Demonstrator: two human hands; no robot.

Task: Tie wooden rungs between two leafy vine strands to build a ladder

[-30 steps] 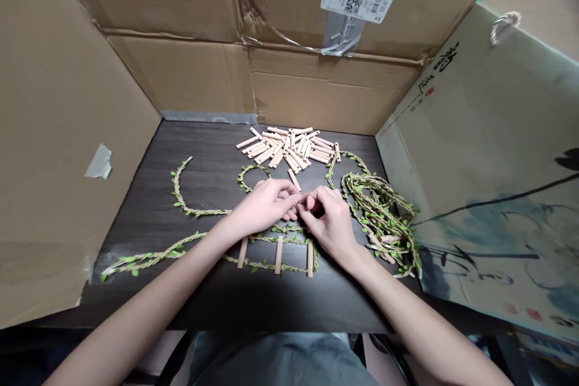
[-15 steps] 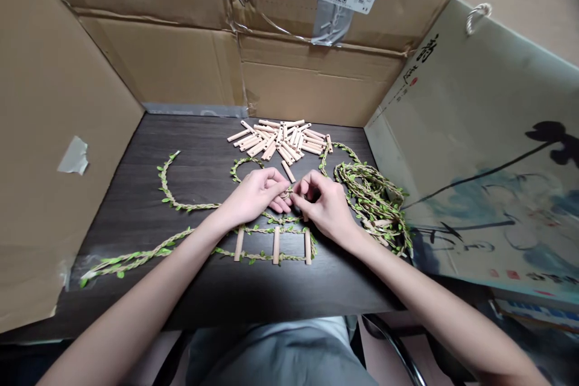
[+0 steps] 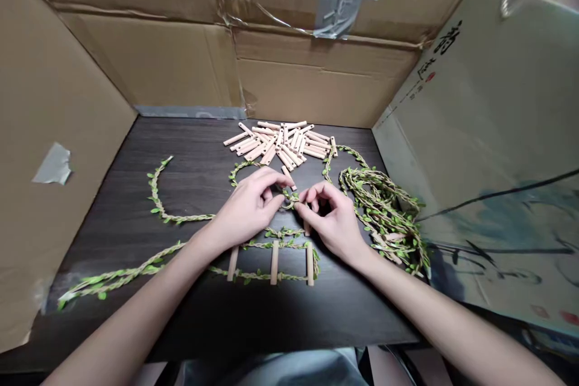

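Between my hands is a small loop in a leafy twine garland (image 3: 290, 198), braided tan cord with green leaves. My left hand (image 3: 251, 204) pinches the loop's left side with thumb and fingers. On its right side, the thumb and index finger of my right hand (image 3: 332, 212) grip the same garland. Just below lies a ladder shape with wooden rungs (image 3: 274, 262) tied between two garland strands. Another wooden rung shows partly beneath my right fingertips. A single wooden stick (image 3: 288, 177) lies just beyond the loop.
A pile of drilled wooden sticks (image 3: 283, 143) lies at the back. Coiled garland (image 3: 382, 211) heaps on the right, and loose garland ends (image 3: 158, 199) stretch left. Cardboard walls (image 3: 181, 66) stand left and behind; a printed bag (image 3: 488, 132) stands right.
My left fingers have closed from a loose, palm-up pose into a pinch on the garland, and the loop now shows between my hands. The camera view has shifted slightly.
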